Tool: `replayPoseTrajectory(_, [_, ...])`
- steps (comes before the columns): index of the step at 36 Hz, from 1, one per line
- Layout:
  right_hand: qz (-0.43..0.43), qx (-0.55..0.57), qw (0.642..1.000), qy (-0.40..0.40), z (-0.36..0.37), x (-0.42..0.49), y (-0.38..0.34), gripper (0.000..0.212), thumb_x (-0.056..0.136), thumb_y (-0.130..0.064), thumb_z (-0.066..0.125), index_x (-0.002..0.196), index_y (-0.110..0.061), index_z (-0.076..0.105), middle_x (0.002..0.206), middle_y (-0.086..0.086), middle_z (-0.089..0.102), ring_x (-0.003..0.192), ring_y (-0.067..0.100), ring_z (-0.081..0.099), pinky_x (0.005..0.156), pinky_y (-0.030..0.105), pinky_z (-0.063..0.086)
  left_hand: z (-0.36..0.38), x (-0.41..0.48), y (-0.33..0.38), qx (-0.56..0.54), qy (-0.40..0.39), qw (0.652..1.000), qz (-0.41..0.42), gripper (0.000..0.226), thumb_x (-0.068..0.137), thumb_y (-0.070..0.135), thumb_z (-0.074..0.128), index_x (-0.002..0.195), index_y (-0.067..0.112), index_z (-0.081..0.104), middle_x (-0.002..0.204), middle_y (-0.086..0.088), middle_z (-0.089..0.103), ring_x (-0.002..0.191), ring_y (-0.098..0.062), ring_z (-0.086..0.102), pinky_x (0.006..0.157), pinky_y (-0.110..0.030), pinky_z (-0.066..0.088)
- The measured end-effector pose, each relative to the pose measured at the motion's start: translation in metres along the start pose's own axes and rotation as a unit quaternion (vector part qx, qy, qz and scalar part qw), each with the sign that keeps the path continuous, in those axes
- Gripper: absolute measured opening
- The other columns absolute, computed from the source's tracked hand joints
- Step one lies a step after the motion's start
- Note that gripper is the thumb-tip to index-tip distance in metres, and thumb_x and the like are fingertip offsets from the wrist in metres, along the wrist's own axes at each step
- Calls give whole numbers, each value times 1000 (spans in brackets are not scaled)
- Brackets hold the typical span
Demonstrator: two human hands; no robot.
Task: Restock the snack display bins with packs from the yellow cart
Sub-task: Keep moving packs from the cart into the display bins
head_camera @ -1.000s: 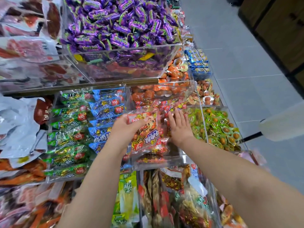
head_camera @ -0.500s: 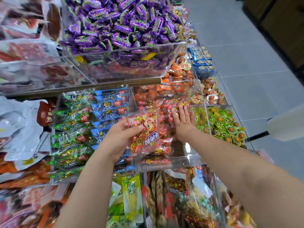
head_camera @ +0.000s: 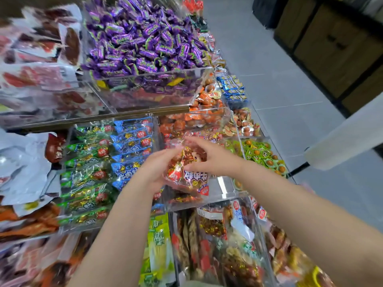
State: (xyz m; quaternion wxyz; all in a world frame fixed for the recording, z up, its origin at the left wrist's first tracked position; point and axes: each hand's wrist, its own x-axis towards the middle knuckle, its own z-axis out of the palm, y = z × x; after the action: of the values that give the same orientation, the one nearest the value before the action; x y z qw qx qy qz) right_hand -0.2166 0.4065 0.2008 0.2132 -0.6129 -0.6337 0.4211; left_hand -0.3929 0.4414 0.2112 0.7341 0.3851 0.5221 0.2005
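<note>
At centre frame, both hands are together on one red pack (head_camera: 186, 177), held just above the clear bin (head_camera: 226, 189) that already contains packs of the same print.

- The left hand (head_camera: 154, 168) grips the pack's left edge with curled fingers. This side appears to carry the weight.
- The right hand (head_camera: 213, 160) reaches in from the right of the frame. Its fingers lie across the top of the pack and its thumb is below, pinching the film. This hand probably steers the pack. Motion blur makes the exact finger contact uncertain.
- The pack lies roughly flat, print side up, probably so that the label reads like those beneath it.

The bin's contents sit low against its front wall, so it has room and is a reasonable target for restocking.

Left of centre, the neighbouring bin holds green packs (head_camera: 87, 177) and blue packs (head_camera: 132, 139) in overlapping rows, labels up. In the upper part of the frame, purple candies (head_camera: 143, 42) are heaped loose in a higher bin.

The yellow cart is not in view.
</note>
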Motion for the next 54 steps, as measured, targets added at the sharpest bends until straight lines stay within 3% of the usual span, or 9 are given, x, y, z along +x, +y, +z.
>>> replayPoseTrajectory(6, [140,227,958,108,5,-5,6,92,55,-64,77,135,-41,38,127,-2,50,106,17,59,91,38,51,-5,-15,-10,-220,-68,973,32,53,74,45,65,111,6,63,94,-7,66,79,-19,63,68,-27,56])
replayPoseTrajectory(14, [251,482,824,162,41,-13,6,69,81,-31,73,136,-13,35,126,12,59,109,28,61,85,45,54,7,-25,-23,11,-66,997,34,56,82,0,67,130,26,52,86,-4,74,75,-19,72,69,-34,60])
replayPoseTrajectory(19, [155,25,967,201,31,-31,11,109,72,-46,76,150,-28,2,155,5,7,142,25,12,116,46,17,5,-23,-21,215,-3,974,69,62,89,-4,60,142,24,44,98,-4,69,78,-17,71,78,-33,59])
replayPoseTrajectory(24, [-108,-354,924,94,10,-42,12,102,64,-47,77,145,-42,14,154,-9,11,143,19,-4,113,48,-2,8,-27,-10,338,-32,936,95,57,87,0,64,139,17,48,88,7,66,71,-11,71,68,-24,59])
replayPoseTrajectory(30, [-69,-353,932,53,-7,-37,-1,58,69,-39,76,119,-24,51,106,-4,59,96,18,53,74,29,39,14,-24,-5,392,-43,912,114,18,84,12,71,98,21,63,82,2,69,66,-14,66,69,-33,59])
replayPoseTrajectory(34, [-32,-307,950,-48,-14,-37,0,22,78,-35,73,77,-22,55,76,-9,45,73,15,46,54,26,31,13,-18,-9,401,-46,908,116,22,81,27,76,97,31,63,88,6,70,74,-9,64,65,-25,51])
replayPoseTrajectory(42, [74,-327,938,88,-44,-19,22,27,87,-29,62,107,-12,54,98,6,60,92,28,59,68,35,48,-20,14,-18,580,258,759,146,84,81,55,66,146,16,32,156,-10,27,147,-32,10,117,-52,13])
replayPoseTrajectory(46, [140,-390,909,43,-38,0,29,39,87,-13,55,125,-14,47,112,10,60,98,30,59,68,36,50,-32,29,-34,621,261,738,47,113,80,68,58,153,12,-9,160,-13,-16,146,-33,-19,117,-53,-3])
replayPoseTrajectory(54, [213,-437,869,-89,7,33,55,45,88,2,45,129,-15,51,124,7,58,110,26,57,80,36,48,-32,45,-49,651,302,693,63,113,79,70,51,151,11,-13,159,-16,-16,146,-32,-18,115,-56,-6])
